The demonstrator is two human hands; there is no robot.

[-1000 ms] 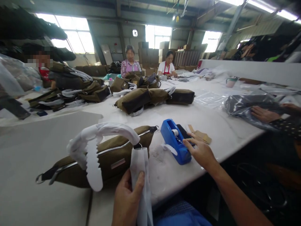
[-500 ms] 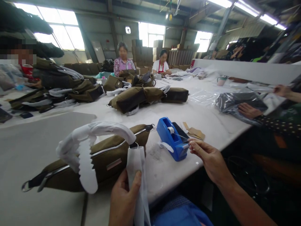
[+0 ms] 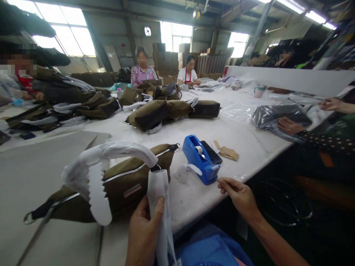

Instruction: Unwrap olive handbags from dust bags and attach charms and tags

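Note:
An olive bag (image 3: 122,188) with a silver zipper lies on the white table, its handle wrapped in white material (image 3: 124,147). My left hand (image 3: 146,225) pinches a white strip (image 3: 158,192) that hangs from the metal ring at the handle's right end. To the right stands a blue tape dispenser (image 3: 201,162). Just beside its front end is my right hand (image 3: 235,194), thumb and fingertips pressed together; anything between them is too small to make out. A white piece with a scalloped edge (image 3: 100,195) hangs over the bag's front.
Behind the dispenser are a dark phone-like object (image 3: 212,152) and brown paper tags (image 3: 229,153). More olive bags (image 3: 172,111) lie farther back. At the right, another person's hands touch a plastic-covered dark item (image 3: 280,116). Other people sit across the table.
My right hand has moved down and slightly left, from the dispenser's cutting edge to just beside its front. My left hand still holds the white strip. The whole view has shifted slightly.

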